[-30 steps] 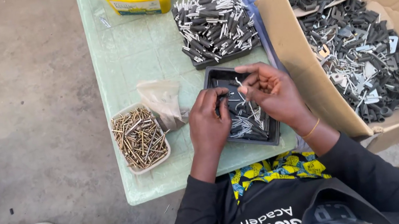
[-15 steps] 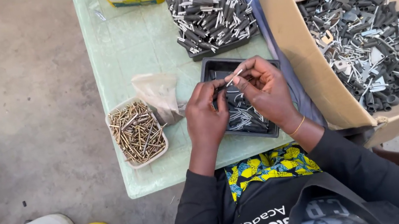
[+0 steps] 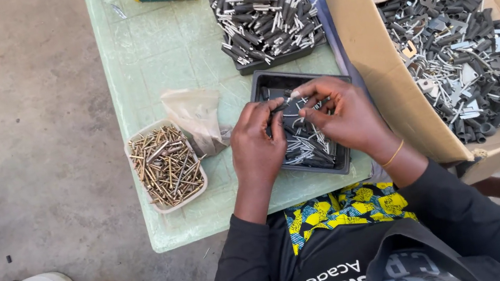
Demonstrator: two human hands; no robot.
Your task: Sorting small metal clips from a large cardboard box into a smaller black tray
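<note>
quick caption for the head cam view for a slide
Both hands, left hand and right hand, pinch a small metal part over a black tray on a green table.

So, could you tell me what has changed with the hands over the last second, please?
The right hand came down from above the left hand, so both now meet fingertip to fingertip on a small dark and silver part over the black tray. The white tub of brass pins, the full tray and the cardboard box stayed put.
</note>
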